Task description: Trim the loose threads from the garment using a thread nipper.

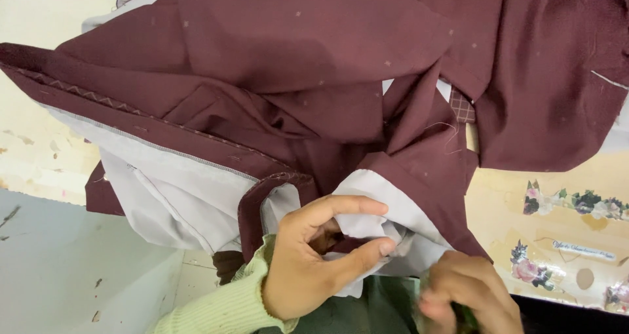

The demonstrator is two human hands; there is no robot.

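Below the maroon garment [295, 65], right hand [472, 291] is blurred.

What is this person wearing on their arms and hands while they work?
The left hand is bare, with no glove or ring in view; its arm wears a pale green ribbed knit sleeve ending in a snug cuff at the wrist. The right hand is bare too, slightly blurred; its sleeve is out of view.

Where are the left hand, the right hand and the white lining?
Left hand [308, 262], head view, back of the hand.
Right hand [472, 294], head view, knuckles.
White lining [177, 190], head view, flat middle.
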